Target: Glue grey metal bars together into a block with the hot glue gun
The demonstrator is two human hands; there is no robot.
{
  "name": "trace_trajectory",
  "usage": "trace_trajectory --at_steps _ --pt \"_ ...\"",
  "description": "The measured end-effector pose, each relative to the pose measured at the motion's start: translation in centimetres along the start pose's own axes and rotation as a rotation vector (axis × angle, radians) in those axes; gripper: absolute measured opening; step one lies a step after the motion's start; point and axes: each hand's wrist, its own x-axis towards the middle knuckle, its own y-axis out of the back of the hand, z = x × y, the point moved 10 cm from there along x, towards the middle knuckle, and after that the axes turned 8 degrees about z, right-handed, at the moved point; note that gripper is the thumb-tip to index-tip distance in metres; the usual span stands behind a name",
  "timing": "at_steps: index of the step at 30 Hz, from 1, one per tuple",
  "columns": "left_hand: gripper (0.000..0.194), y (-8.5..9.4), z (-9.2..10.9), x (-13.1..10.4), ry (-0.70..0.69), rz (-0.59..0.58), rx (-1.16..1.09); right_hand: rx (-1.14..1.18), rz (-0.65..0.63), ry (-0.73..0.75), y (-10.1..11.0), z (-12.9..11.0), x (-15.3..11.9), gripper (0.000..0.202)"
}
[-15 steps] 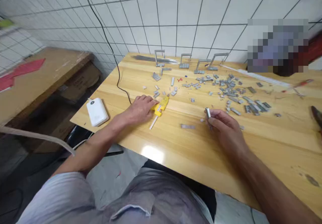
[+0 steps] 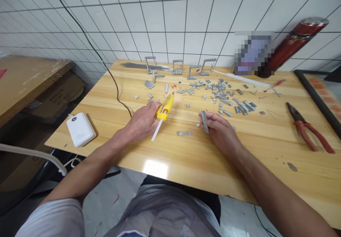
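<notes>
My left hand point(image 2: 144, 120) is wrapped around the handle of a yellow hot glue gun point(image 2: 165, 108), whose nozzle points away from me; a white glue stick point(image 2: 156, 130) pokes out of its rear. Between the thumb and fingers of my right hand point(image 2: 221, 128) is a narrow grey strip point(image 2: 204, 121), held tilted above the wooden table point(image 2: 165, 151). A flat grey piece point(image 2: 184, 133) lies on the wood between my two hands. Small grey blocks point(image 2: 221, 93) are scattered farther back, beyond my right hand.
Several small grey frames point(image 2: 177, 67) stand along the tiled wall. Red-handled pliers point(image 2: 306, 128) lie at the right, and a red thermos point(image 2: 293, 47) leans at the back. At the left are a white power bank point(image 2: 81, 129) and a black cable point(image 2: 113, 79).
The view has swung right, bringing in the pliers and thermos. My left hand has lifted the glue gun slightly. My right hand has turned the grey strip, showing its grey face.
</notes>
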Motion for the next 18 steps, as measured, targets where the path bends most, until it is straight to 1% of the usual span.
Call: trace_trajectory --at_steps 3,6,9,12,14,18 --pt "0.029 0.3 2.8 0.7 -0.054 0.083 -0.11 0.017 0.011 0.008 0.0 -0.3 -0.1 0.03" --pt "0.02 0.1 4.5 1.4 -0.075 0.145 -0.198 0.021 0.016 0.051 0.0 -0.8 -0.1 0.027" --pt "0.018 -0.5 5.2 1.6 -0.112 0.197 -0.242 0.035 0.039 0.08 0.3 -1.2 0.0 0.024" --pt "0.016 -0.8 5.7 0.8 -0.23 0.294 -0.282 0.034 0.066 0.082 0.6 -1.3 0.2 0.021" --pt "0.016 -1.2 5.9 0.0 -0.304 0.333 -0.301 0.026 0.081 0.077 0.8 -1.2 0.3 0.021" --pt "0.015 -1.7 6.3 -1.4 -0.412 0.34 -0.395 0.018 0.097 0.054 1.1 -0.7 0.4 0.027"
